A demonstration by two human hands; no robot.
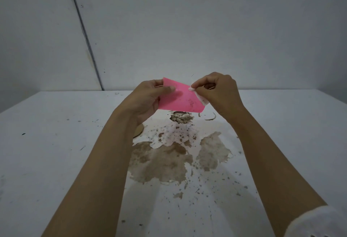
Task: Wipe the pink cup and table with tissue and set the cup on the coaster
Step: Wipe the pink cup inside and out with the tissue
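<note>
Nearest us the white table (56, 161) spreads wide, and across its middle lies a big brown spill (163, 161), with specks scattered toward us. Above the spill's far edge we hold the pink cup (180, 97) off the table, tipped on its side. Our left hand (146, 101) wraps its left end, thumb across the wall; our right hand (219, 94) pinches a small white tissue (201, 99) against its right end. We judge the cup light and thin-walled, likely to flex if squeezed and slick where wet, so a gentle hold round the wall suits it. Its smooth pink side carries dark specks. Smaller still, a tan edge by our left wrist looks like the coaster (138, 130).
</note>
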